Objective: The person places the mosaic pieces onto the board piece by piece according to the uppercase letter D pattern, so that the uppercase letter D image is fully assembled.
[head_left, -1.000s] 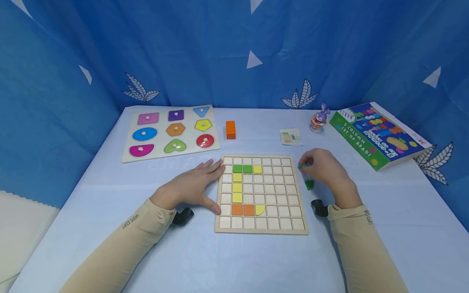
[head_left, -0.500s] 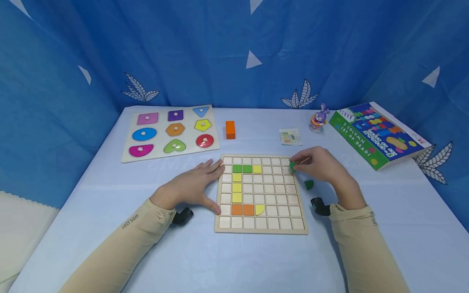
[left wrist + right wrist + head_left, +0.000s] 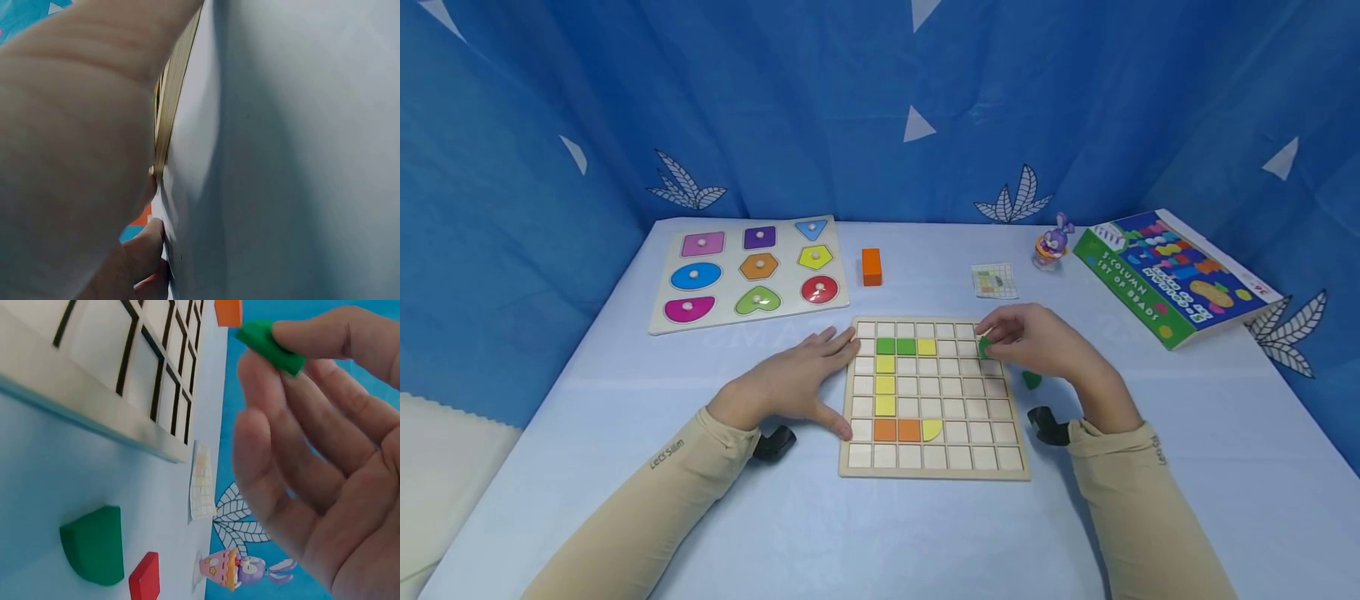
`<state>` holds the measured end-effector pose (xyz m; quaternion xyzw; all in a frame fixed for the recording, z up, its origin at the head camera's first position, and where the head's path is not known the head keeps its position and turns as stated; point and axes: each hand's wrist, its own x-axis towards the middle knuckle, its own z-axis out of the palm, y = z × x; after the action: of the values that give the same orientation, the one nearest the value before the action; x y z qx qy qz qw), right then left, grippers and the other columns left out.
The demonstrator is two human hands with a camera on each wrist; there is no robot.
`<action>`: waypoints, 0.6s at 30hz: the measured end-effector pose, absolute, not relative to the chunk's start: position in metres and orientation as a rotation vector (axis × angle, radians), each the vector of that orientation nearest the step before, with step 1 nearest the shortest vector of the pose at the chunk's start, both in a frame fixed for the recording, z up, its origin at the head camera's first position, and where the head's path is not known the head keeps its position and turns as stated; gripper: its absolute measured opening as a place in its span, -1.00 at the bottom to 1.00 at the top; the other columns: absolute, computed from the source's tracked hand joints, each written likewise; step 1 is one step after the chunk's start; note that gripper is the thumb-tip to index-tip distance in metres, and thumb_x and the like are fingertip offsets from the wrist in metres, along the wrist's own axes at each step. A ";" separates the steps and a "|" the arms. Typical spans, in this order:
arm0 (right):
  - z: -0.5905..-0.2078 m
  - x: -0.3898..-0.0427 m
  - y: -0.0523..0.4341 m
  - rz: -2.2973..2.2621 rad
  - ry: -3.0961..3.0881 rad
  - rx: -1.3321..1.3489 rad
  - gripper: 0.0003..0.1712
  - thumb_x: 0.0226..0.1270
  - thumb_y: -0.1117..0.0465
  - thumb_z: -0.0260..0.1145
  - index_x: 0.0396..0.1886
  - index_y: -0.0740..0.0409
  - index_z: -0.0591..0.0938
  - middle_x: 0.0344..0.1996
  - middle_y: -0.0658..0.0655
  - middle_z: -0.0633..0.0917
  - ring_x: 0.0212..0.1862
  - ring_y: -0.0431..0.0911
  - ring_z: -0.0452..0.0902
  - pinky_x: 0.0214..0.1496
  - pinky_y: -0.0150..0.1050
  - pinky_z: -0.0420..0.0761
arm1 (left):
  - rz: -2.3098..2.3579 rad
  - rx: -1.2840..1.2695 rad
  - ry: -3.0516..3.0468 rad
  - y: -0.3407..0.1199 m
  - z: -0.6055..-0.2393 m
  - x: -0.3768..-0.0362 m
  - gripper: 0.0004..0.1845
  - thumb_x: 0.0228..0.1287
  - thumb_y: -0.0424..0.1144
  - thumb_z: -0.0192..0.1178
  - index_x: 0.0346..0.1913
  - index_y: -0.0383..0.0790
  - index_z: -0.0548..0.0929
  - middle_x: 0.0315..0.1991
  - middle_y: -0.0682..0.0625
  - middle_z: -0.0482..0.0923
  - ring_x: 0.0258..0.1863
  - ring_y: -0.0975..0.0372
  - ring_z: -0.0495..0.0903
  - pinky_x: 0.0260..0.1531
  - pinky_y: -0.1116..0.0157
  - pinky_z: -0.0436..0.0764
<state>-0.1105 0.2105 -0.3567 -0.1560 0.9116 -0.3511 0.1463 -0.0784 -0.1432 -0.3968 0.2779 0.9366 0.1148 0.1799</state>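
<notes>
My right hand [image 3: 1030,337] pinches a green quarter-circle tile [image 3: 269,345] between thumb and fingers, over the right side of the wooden grid board [image 3: 936,477]. A second green quarter-circle tile [image 3: 97,547] lies on the table beside the board's right edge, near a red tile [image 3: 145,577] that the head view hides. With fingers spread, my left hand [image 3: 793,375] rests along the board's left edge. On the board, green tiles [image 3: 886,346], yellow squares [image 3: 885,384], orange squares [image 3: 897,430] and a yellow quarter-circle [image 3: 932,429] sit in the left and middle cells.
Behind the board are an orange block [image 3: 872,267] and a small printed pattern card [image 3: 995,281]. A knobbed shape puzzle [image 3: 748,275] lies at the back left. A purple rabbit figure [image 3: 1052,243] and a colourful bead-set box [image 3: 1180,271] stand at the back right.
My right hand has moved left from beside the board to over its right columns, carrying the green quarter-circle tile. The left hand has stayed in place.
</notes>
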 end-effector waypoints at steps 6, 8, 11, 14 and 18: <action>-0.359 -0.109 0.206 -1.016 2.631 -0.505 -0.76 0.31 0.32 0.41 -0.05 0.25 0.77 -0.13 0.16 0.73 -0.17 -0.01 0.62 -0.12 -0.09 0.67 | 0.332 0.775 2.646 -0.143 -0.397 -0.079 0.49 -0.38 0.65 0.32 0.62 -0.10 0.03 0.63 0.04 -0.20 0.59 0.04 -0.24 0.51 0.03 -0.05; -0.360 -0.107 0.202 -0.997 2.631 -0.506 -0.76 0.31 0.32 0.41 -0.04 0.22 0.79 -0.16 0.15 0.74 -0.29 -0.03 0.55 -0.30 -0.16 0.62 | 0.333 0.773 2.644 -0.143 -0.397 -0.079 0.49 -0.38 0.65 0.32 0.62 -0.09 0.03 0.63 0.04 -0.20 0.59 0.05 -0.24 0.51 0.02 -0.04; -0.362 -0.106 0.195 -0.928 2.656 -0.520 -0.76 0.30 0.34 0.43 -0.04 0.17 0.81 -0.16 0.12 0.74 -0.32 -0.05 0.49 -0.40 -0.22 0.52 | 0.333 0.773 2.641 -0.143 -0.397 -0.078 0.49 -0.38 0.65 0.33 0.62 -0.09 0.03 0.63 0.05 -0.21 0.59 0.05 -0.25 0.51 0.02 -0.04; -0.367 -0.105 0.186 -0.871 2.691 -0.573 -0.77 0.27 0.34 0.46 -0.08 0.15 0.82 -0.17 0.11 0.74 -0.27 -0.04 0.52 -0.36 -0.20 0.55 | 0.335 0.773 2.640 -0.143 -0.396 -0.078 0.49 -0.38 0.64 0.33 0.62 -0.10 0.03 0.63 0.04 -0.21 0.59 0.05 -0.25 0.51 0.01 -0.05; -0.374 -0.104 0.175 -0.817 2.707 -0.605 -0.78 0.24 0.31 0.50 -0.11 0.15 0.83 -0.18 0.08 0.71 -0.24 -0.07 0.53 -0.29 -0.20 0.58 | 0.333 0.772 2.642 -0.143 -0.396 -0.078 0.49 -0.38 0.64 0.34 0.62 -0.09 0.04 0.63 0.04 -0.21 0.59 0.04 -0.25 0.51 0.02 -0.04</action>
<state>-0.1042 0.1746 -0.3740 -0.2077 0.9288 -0.2803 0.1248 -0.0776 -0.1429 -0.3957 0.2738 0.9367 0.1182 0.1835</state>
